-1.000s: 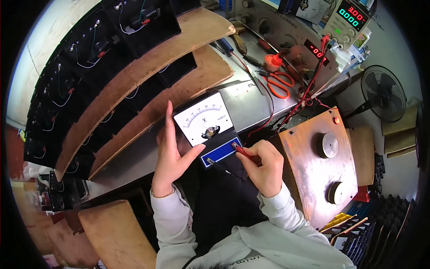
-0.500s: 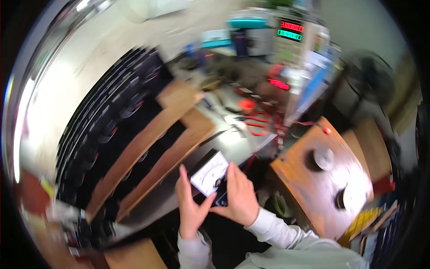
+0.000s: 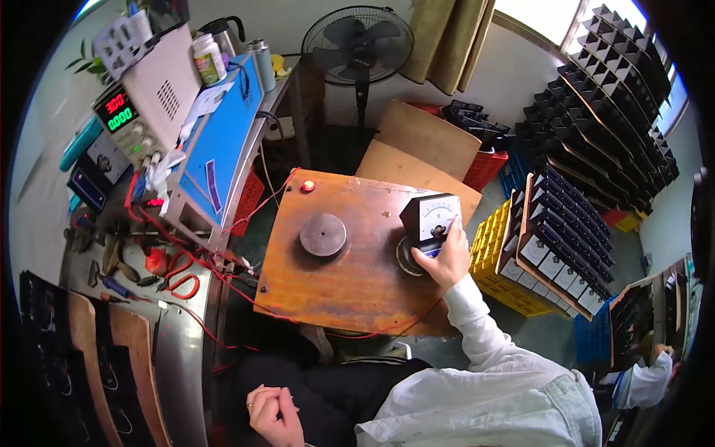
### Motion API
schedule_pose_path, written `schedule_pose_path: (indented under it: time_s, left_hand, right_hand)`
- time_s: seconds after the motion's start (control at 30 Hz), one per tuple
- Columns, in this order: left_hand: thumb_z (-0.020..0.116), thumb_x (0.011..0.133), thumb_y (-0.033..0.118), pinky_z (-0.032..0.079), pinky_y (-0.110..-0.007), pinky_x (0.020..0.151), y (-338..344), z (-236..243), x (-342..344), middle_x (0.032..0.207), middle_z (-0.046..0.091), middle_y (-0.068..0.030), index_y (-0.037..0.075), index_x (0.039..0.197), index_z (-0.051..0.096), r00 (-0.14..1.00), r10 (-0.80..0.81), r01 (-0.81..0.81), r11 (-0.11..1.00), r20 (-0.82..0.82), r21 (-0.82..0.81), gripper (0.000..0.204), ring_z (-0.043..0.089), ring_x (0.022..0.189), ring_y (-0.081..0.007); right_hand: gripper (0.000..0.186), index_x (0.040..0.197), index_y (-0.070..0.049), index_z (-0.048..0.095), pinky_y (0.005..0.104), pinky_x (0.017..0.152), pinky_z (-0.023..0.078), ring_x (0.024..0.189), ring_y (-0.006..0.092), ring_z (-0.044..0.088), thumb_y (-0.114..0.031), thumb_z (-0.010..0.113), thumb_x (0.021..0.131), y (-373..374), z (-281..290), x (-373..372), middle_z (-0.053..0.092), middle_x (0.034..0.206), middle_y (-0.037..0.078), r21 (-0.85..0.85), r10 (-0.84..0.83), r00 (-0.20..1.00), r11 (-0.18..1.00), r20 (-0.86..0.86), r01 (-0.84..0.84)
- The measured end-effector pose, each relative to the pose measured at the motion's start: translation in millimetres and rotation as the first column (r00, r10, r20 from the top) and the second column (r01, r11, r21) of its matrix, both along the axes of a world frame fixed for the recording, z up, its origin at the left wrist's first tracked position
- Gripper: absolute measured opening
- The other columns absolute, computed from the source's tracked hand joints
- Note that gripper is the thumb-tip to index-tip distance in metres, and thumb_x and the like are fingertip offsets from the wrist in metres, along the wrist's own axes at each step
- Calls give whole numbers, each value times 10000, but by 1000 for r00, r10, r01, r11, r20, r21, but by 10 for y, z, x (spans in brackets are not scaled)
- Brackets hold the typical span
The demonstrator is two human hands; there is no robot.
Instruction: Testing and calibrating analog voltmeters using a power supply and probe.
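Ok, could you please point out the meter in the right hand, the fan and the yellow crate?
Meter (image 3: 438, 214): head view, on its white dial.
Fan (image 3: 359, 38): head view, middle of its cage.
Yellow crate (image 3: 488, 244): head view, on its side wall.

Black meter (image 3: 427, 215), white dial (image 3: 439, 212), in right hand (image 3: 450, 257)

Meter (image 3: 438, 211): in your right hand (image 3: 451, 257) you have a white face with a dark curved scale and a single letter-like mark beneath, its figures too fine to read.
Supply (image 3: 139, 138): to your left, lit digits in two rows, red over green.
Lower display (image 3: 154, 202): red digits, too small to make out.
Bottle (image 3: 209, 59): coloured label, its print illegible to you.
Stacked meters (image 3: 553, 266): white dials with markings you cannot read.
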State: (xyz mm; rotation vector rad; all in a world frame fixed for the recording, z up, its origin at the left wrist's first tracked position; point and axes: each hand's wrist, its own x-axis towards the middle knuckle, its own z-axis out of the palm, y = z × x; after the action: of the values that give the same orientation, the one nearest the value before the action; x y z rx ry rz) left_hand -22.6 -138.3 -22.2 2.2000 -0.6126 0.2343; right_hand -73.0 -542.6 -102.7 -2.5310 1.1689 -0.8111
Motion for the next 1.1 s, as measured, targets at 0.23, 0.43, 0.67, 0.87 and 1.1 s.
schedule_pose_path:
  time_s: [0.23,0.43,0.67,0.87,1.1]
  left_hand:
    - [558,978,32,519,-375,904,-218,78,-65,1036,675,-166,-20,1125,664,974,-4,16,999,-227,50,189,655,972,-312]
    - [646,959,142,467,-426,1022,-250,-85,-172,1309,580,-260,13,1438,490,861,-167,305,925,-481,225,520,570,1211,-408]
    - [658,950,225,462,-462,1022,-229,-223,-230,1281,593,-301,4,1427,493,825,-188,404,855,-532,324,551,567,1189,-456]
    - [661,946,230,468,-463,1012,-218,-197,-255,1262,601,-303,0,1421,496,822,-163,390,860,-545,330,553,575,1169,-460]
    - [661,949,238,456,-460,1032,-86,-284,-295,1288,593,-302,-1,1425,496,826,-125,336,892,-549,302,558,567,1192,-460]
  right_hand:
    - [1188,1489,143,247,455,1109,396,1311,460,455,-443,868,662,25,-8,56,423,1441,329,-55,-39,998,998,-45,36]
    - [1187,1481,141,256,469,1095,408,1298,467,460,-450,872,656,107,31,145,390,1468,327,-22,-117,991,993,-73,115]
    - [1196,1479,143,253,481,1065,427,1259,468,480,-453,876,651,160,13,121,434,1402,328,-17,-113,991,994,-68,112]
    - [1187,1476,144,260,480,1069,425,1265,467,477,-449,876,653,156,28,116,433,1405,330,-5,-117,990,993,-84,117]
    - [1175,1462,138,280,495,1104,385,1281,469,455,-455,880,645,89,-4,106,444,1413,313,-45,-97,994,994,-42,95]
